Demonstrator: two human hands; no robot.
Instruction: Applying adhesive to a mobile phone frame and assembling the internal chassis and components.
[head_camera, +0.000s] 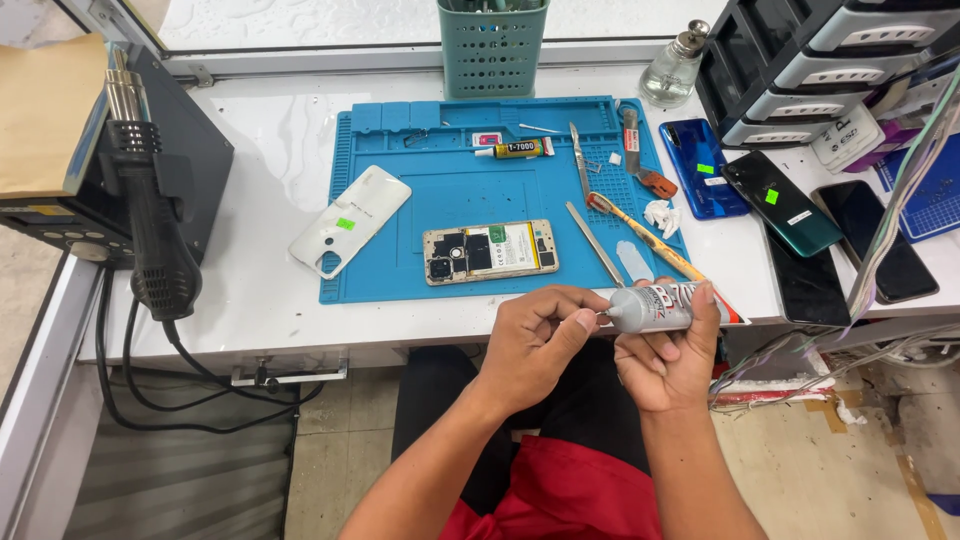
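1. Glue tube (662, 308), grey, lies level in the right hand (668, 362), fingers curled shut around it.
2. Left hand (538, 342) pinches its nozzle cap at 9 o'clock.
3. Both hover off the tabletop (262, 300) front edge; blue mat (450, 195) at 12 o'clock.

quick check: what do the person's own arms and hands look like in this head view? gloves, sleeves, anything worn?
Both arms are bare from forearm to fingertips: no gloves, no sleeves in view, no watch, wristband or ring visible. The left hand and right hand have short, unpainted nails. No cables or markings on either arm. Clothing shows only below them: a red garment and dark trousers.
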